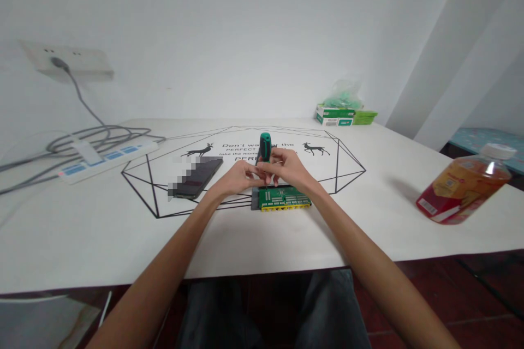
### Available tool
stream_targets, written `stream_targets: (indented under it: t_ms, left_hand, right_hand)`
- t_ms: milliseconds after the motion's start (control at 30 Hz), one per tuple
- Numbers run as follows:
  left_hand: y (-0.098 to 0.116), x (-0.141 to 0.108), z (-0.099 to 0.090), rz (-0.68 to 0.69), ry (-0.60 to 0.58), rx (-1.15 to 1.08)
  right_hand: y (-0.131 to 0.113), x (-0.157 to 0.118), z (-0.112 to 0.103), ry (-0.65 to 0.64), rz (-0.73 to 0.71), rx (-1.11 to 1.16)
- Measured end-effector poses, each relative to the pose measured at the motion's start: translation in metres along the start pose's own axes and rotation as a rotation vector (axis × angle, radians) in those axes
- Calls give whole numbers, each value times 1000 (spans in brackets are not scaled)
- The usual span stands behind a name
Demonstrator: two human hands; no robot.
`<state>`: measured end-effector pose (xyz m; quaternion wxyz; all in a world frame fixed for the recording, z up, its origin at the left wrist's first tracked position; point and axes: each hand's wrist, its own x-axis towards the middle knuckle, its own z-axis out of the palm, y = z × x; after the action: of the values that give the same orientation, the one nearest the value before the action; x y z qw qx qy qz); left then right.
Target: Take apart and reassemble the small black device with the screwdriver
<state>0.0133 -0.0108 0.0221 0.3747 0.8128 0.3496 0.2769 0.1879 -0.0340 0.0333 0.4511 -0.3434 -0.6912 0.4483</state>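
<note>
A screwdriver (265,147) with a green and black handle stands nearly upright over the left part of a green circuit board (284,196). My right hand (287,166) has its fingers closed around the lower part of the screwdriver. Close beside it, the fingers of my left hand (241,177) are pinched together low by the shaft; whatever lies between them is hidden. The board rests flat on the table, with a yellow strip along its near edge and a grey part at its left end. My fingers cover the screwdriver's tip and the board's far left corner.
A dark phone (198,177) lies left of my hands on the printed white table (229,245). Farther left are a power strip (110,161) and coiled grey cables (98,133). A drink bottle (462,185) stands at the right. Green-and-white boxes (334,115) sit by the wall.
</note>
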Motion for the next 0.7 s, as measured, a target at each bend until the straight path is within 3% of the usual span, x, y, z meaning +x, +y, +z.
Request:
stream_targets:
  t_ms: [167,700]
  left_hand:
    - [-5,2,5,-8,25,-41]
    - [0,1,1,31,-77,-30]
  right_hand:
    - [2,1,0,-13,-14,22]
    - [-2,-1,-1,-23,12,9]
